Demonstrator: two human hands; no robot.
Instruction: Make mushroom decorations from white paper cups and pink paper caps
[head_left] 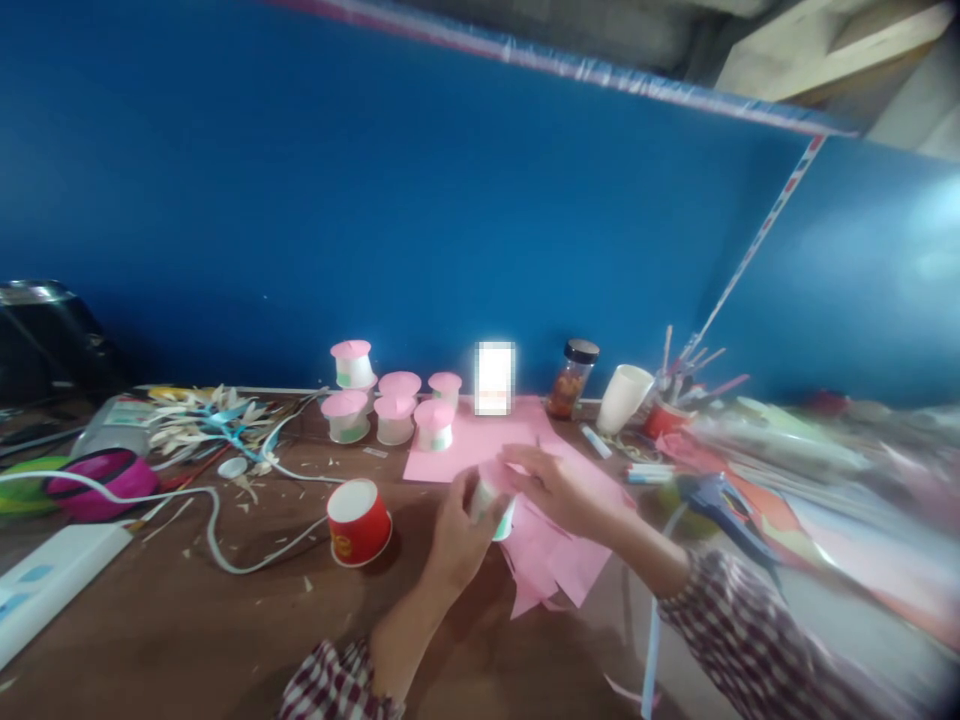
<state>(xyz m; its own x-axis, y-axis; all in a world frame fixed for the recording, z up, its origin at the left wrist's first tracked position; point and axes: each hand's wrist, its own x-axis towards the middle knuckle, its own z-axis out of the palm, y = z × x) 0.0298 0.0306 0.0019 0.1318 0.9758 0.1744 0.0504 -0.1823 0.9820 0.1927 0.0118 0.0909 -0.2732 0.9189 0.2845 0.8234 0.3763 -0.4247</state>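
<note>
Both hands, left hand (459, 530) and right hand (551, 487), close together on a small paper cup (495, 508) over the pink paper (480, 445), just right of the red cup (358, 522). The paper cup looks light and crushable; it is best gripped gently by its wall.

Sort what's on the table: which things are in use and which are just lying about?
In hand: left hand, right hand, small paper cup, pink paper, pink-topped cups.
Lying about: red cup, glass jar, white cable, glue gun.
</note>
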